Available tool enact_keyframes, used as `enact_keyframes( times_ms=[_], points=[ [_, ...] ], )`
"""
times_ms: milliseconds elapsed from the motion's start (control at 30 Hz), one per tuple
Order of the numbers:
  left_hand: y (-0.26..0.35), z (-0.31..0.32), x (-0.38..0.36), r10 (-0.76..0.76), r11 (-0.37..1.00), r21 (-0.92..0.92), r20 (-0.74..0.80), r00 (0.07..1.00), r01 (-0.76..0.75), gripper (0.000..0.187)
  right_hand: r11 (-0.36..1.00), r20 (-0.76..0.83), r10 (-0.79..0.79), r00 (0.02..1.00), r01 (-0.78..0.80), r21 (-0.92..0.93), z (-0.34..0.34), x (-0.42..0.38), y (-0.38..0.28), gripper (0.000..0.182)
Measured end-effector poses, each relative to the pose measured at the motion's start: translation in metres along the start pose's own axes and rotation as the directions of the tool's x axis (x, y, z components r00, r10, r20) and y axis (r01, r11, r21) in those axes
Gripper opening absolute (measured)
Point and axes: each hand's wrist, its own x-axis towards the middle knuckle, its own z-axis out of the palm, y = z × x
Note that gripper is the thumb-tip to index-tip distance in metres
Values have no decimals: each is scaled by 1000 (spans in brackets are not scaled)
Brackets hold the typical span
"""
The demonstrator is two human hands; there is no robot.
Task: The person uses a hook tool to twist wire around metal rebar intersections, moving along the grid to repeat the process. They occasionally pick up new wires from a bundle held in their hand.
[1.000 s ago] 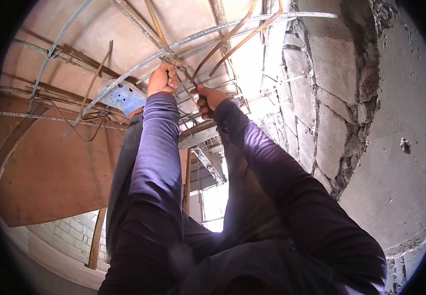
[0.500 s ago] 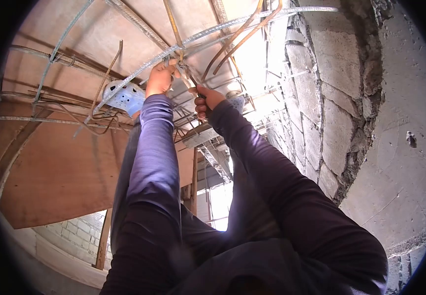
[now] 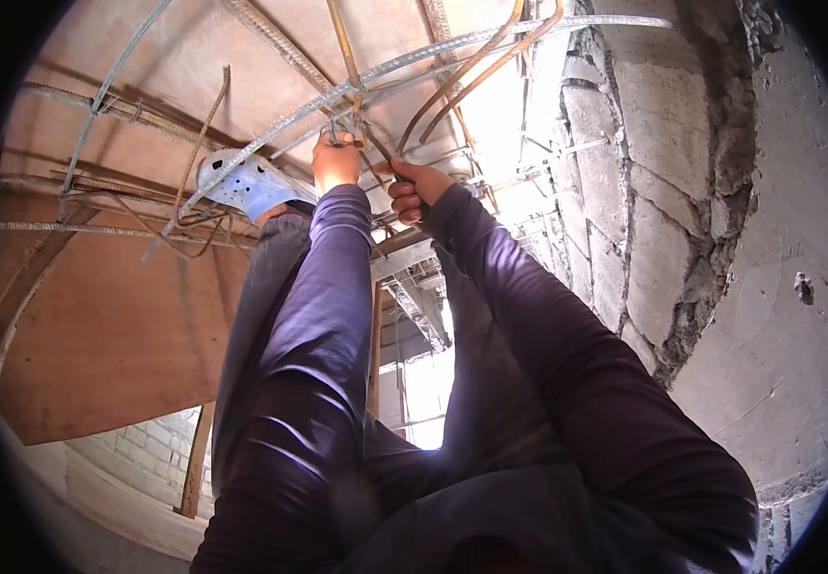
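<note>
Gripping dark rod (image 3: 379, 145), R fingers (image 3: 404, 197) curled; L fingers (image 3: 343, 143) bent nr rebar (image 3: 395, 64), hold unclear; foot (image 3: 274, 212) in clog (image 3: 252, 191)

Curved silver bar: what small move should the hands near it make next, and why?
Perhaps turn the right hand slightly, since it grips a thin dark rod slanting toward the curved silver bar, while the left hand sits close by.

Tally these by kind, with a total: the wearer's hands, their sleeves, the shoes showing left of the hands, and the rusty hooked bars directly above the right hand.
Hands, left hand and right hand: 2
Sleeves, left sleeve and right sleeve: 2
Pale blue shoe: 1
Rusty hooked bars: 2
Total: 7
</note>
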Motion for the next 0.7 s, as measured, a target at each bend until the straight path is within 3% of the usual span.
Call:
enact_keyframes(
  times_ms=[233, 333, 400, 433, 467, 500, 533, 600, 633, 667, 700],
  points=[
    [8, -3, -10, 6, 1000, 16, -73, 997, -5, 22, 998, -19, -4, 1000, 2, -64, 3, 0, -2, 29],
    [26, -11, -27, 26, 999, 43, -101, 995, -21, 24, 980, -125, -52, 991, 27, -195, 14, -6, -7, 32],
    [27, -10, -33, 15, 999, 39, -106, 994, -11, 25, 891, -215, -149, 965, 37, -453, 21, -9, -9, 35],
    [20, -5, -26, -15, 998, -58, -104, 994, 9, 26, 889, -213, -157, 964, 45, -455, 14, 1, -6, 35],
    [19, -3, -23, -45, 988, -153, -98, 994, 30, 26, 496, -142, -538, 831, 175, -851, 0, 21, 3, 34],
    [44, -15, -43, -46, 997, -71, -56, 997, 42, 27, -54, 116, -775, 621, 119, -991, -5, 32, 9, 33],
    [33, -11, -34, -36, 997, -70, -54, 998, 32, 27, -53, 118, -781, 613, 123, -991, 11, 23, 11, 33],
    [7, -6, -8, -52, 966, -246, 113, 992, 79, 29, -7, -71, -763, 642, -118, -993, 40, 3, 23, 28],
    [6, -10, -5, -44, 922, -369, 208, 977, 120, 30, -27, -72, -762, 643, -143, -989, 45, 2, 26, 22],
    [6, -14, 0, -37, 923, -367, 209, 977, 113, 30, -25, -71, -767, 638, -139, -990, 46, 1, 27, 22],
    [19, -22, -1, -155, 885, -384, 290, 944, 263, 28, -37, -70, -756, 650, -150, -988, 48, -1, 28, 22]
  ],
)
